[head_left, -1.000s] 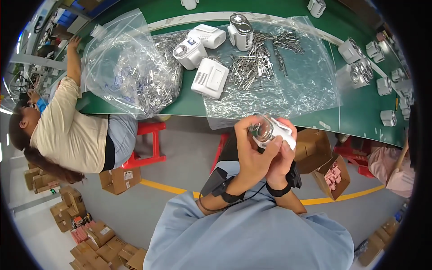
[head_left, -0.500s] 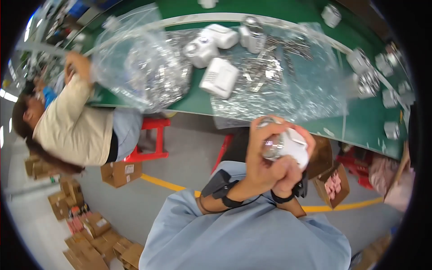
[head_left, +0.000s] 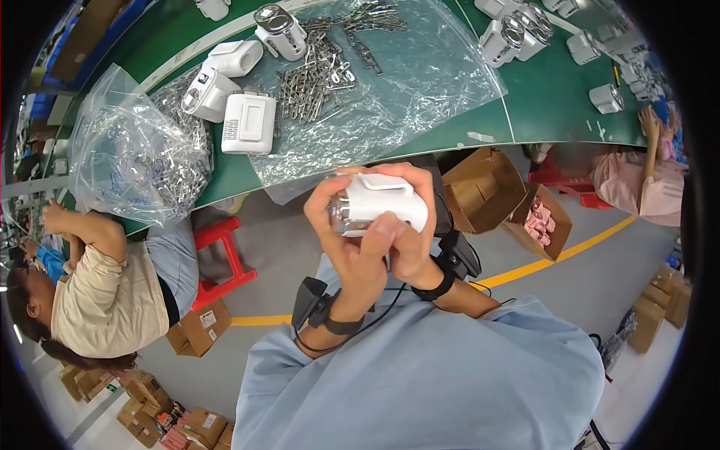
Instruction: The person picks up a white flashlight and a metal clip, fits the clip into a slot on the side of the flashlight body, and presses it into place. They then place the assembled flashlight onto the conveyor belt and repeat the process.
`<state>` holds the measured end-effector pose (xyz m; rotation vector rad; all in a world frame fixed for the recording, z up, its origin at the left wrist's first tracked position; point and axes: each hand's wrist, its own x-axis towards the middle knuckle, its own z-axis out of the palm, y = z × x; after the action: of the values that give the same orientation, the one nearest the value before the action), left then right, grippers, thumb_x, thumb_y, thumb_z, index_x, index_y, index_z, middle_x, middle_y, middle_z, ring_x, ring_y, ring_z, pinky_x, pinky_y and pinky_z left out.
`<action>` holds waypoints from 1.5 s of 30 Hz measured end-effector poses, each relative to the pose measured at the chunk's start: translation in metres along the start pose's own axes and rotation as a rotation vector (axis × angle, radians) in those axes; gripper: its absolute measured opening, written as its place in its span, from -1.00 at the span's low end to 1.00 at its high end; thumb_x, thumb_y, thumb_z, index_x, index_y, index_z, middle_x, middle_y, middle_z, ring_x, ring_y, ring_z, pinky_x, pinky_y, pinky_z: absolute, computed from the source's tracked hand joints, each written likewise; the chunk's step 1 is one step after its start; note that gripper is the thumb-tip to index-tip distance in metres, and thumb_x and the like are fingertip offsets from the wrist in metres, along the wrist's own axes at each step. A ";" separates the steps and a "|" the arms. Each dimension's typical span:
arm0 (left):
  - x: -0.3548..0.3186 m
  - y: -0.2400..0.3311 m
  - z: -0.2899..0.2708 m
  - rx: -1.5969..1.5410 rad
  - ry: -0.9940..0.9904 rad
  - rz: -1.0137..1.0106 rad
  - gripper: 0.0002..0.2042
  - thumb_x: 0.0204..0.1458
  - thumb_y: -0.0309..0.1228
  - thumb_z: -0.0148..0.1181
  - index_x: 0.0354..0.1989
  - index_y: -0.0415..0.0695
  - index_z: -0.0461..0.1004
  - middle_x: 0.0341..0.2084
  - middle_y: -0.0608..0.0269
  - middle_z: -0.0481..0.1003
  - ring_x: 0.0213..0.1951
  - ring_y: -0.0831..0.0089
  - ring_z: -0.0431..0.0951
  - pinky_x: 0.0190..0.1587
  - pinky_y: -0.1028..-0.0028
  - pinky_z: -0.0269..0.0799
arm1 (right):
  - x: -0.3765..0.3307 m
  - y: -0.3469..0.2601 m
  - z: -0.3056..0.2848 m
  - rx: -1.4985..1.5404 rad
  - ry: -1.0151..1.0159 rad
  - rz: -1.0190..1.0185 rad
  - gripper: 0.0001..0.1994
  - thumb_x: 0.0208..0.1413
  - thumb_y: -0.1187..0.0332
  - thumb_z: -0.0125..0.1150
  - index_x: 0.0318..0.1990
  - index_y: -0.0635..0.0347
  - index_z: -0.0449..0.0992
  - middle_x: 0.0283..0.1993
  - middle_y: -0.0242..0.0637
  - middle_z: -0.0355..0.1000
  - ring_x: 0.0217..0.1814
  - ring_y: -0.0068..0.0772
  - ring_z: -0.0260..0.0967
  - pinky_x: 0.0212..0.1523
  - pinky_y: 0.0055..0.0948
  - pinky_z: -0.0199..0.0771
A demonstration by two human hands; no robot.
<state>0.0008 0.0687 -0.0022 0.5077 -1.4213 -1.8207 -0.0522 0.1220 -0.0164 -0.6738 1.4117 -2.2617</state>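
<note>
In front of my chest, just off the table's near edge, both hands hold a white plastic device (head_left: 384,201) with a rounded body, a silvery see-through end and a raised clip along its upper side. My left hand (head_left: 351,262) wraps the silvery end, at the left. Around the white end is my right hand (head_left: 414,251), and both thumbs press on the near side. Beyond, similar white devices (head_left: 249,124) stand or lie on the table beside a heap of small metal clips (head_left: 319,82) on a clear plastic sheet (head_left: 420,82).
A clear bag (head_left: 139,161) of metal parts overhangs the green table's (head_left: 555,112) left edge. More devices (head_left: 517,34) stand at the far right. Below are open cartons (head_left: 484,187), one with pink pieces, and a red stool (head_left: 225,262). Co-workers sit at left and right.
The view has swung, so the table's things appear farther left. The device is turned in my hands: its clip faces up and its silvery end points left. Both hands still grip it.
</note>
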 end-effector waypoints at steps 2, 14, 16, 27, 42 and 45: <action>-0.002 0.002 0.001 -0.055 0.041 -0.078 -0.43 0.02 -0.41 0.15 0.23 -0.07 0.10 0.05 0.02 0.30 0.06 0.28 0.36 0.13 0.33 0.32 | -0.001 -0.004 0.001 -0.015 0.044 0.024 -0.51 0.17 0.17 0.12 0.14 0.31 0.23 -0.03 -0.21 0.32 0.03 -0.41 0.32 0.07 -0.43 0.33; 0.014 -0.060 -0.025 0.672 0.124 0.269 -0.71 -0.16 -0.55 0.32 -0.22 -0.21 0.42 -0.26 0.07 0.27 -0.26 0.25 0.35 -0.25 0.36 0.33 | 0.007 0.078 -0.067 0.834 -0.221 1.023 -0.58 0.24 -0.02 -0.17 -0.17 0.10 0.49 -0.31 -0.41 0.50 -0.31 -0.59 0.44 -0.34 -0.44 0.48; 0.021 -0.064 -0.024 0.781 0.047 0.404 -0.77 -0.13 -0.60 0.24 -0.27 -0.22 0.38 -0.32 0.12 0.26 -0.33 0.29 0.32 -0.30 0.37 0.29 | 0.011 0.081 -0.059 0.719 -0.084 1.059 -0.58 0.24 -0.02 -0.17 -0.17 0.10 0.49 -0.30 -0.40 0.50 -0.31 -0.57 0.44 -0.34 -0.45 0.48; 0.019 -0.075 -0.008 0.992 0.046 0.406 -0.78 -0.21 -0.62 0.19 -0.56 -0.16 0.21 -0.49 0.14 0.20 -0.50 0.26 0.28 -0.54 0.39 0.17 | 0.022 0.107 -0.061 0.610 0.049 1.162 -0.57 0.30 0.00 -0.26 -0.10 0.07 0.49 -0.20 -0.40 0.50 -0.31 -0.57 0.45 -0.44 -0.53 0.43; 0.058 0.006 0.027 0.398 -0.060 0.372 -0.85 0.05 -0.46 0.12 -0.43 -0.23 0.29 -0.48 0.17 0.30 -0.50 0.40 0.28 -0.47 0.43 0.19 | 0.077 -0.070 -0.097 0.631 -0.664 0.812 0.06 -0.09 0.05 0.46 0.46 0.22 -0.12 0.26 -0.04 0.23 0.13 -0.17 0.39 0.06 -0.22 0.44; 0.068 0.015 0.030 0.283 -0.019 0.353 -0.84 0.13 -0.41 0.08 -0.37 -0.25 0.30 -0.47 0.18 0.30 -0.50 0.45 0.29 -0.47 0.48 0.18 | 0.162 -0.135 -0.146 -0.090 -0.590 -0.047 0.06 -0.30 0.19 0.57 0.39 0.25 0.04 0.24 -0.03 0.23 0.22 -0.23 0.32 0.15 -0.23 0.37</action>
<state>-0.0589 0.0354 0.0301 0.3512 -1.6743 -1.3580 -0.2784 0.1931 0.0818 -1.2842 1.2056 -1.8103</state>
